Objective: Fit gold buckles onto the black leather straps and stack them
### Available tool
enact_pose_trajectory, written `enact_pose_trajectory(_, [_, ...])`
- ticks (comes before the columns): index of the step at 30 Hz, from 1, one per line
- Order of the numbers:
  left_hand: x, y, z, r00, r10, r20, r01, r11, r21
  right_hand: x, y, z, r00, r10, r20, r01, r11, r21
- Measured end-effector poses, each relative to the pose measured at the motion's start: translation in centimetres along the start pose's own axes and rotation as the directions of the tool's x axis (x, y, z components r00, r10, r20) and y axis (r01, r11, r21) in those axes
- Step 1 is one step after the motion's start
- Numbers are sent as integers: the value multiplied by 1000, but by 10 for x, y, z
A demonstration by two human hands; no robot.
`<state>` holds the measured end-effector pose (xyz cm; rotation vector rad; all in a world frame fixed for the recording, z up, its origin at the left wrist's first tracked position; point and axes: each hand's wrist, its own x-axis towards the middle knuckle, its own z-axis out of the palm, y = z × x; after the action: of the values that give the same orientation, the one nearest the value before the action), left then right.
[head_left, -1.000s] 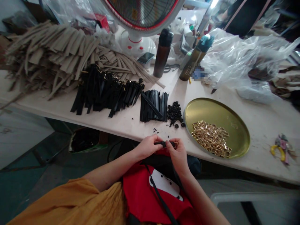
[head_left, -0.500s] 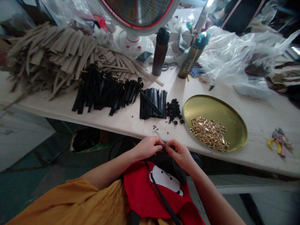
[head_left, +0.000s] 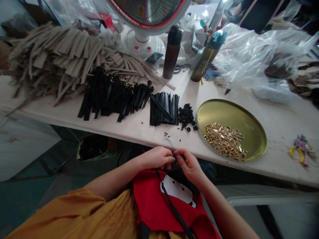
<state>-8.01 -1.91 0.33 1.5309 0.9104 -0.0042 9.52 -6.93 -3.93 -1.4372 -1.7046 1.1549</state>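
At the table's front edge, above my lap, my left hand [head_left: 159, 158] and my right hand [head_left: 189, 166] meet fingertip to fingertip. Both pinch a small black piece [head_left: 174, 158], mostly hidden by the fingers, so its kind does not show. Just beyond them lies a stack of short black strips [head_left: 163, 111], with one strip slanting across the top. Beside it is a heap of small black rings or coils [head_left: 185, 116]. A gold oval tray [head_left: 236, 114] holds a pile of shiny gold metal fittings [head_left: 224, 141]. To the left are bunched black straps [head_left: 107, 94] with gold fittings.
A big pile of grey-beige strips [head_left: 54, 56] covers the back left. Behind stand a fan [head_left: 143, 44], a dark bottle [head_left: 171, 54] and a tilted bottle [head_left: 206, 59]. Clear plastic bags [head_left: 256, 59] and yellow-handled pliers [head_left: 297, 152] lie right. Below the table sits an open box [head_left: 93, 147].
My fingers have shifted around the black piece, and less of it shows. The right fingertips have tilted slightly. The things on the table appear a little further right as the view moves.
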Motion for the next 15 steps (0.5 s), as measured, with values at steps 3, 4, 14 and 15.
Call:
enact_pose_trajectory(3, [4, 0, 2, 1000, -6, -5, 6, 1000, 19, 0, 0, -1, 1000, 14, 12, -14, 1000, -18])
enact_pose_trajectory(4, [4, 0, 1, 1000, -5, -1, 5, 1000, 24, 0, 0, 0, 1000, 29, -1, -29, 1000, -2])
enact_pose_trajectory(14, [5, 1, -5, 999, 4, -40, -1, 997, 79, 0, 2, 2, 995, 98, -7, -95, 980, 172])
enact_pose_trajectory(15, [6, 0, -3, 998, 11, -54, -6, 997, 80, 0, 2, 1, 995, 96, -3, -94, 978, 184])
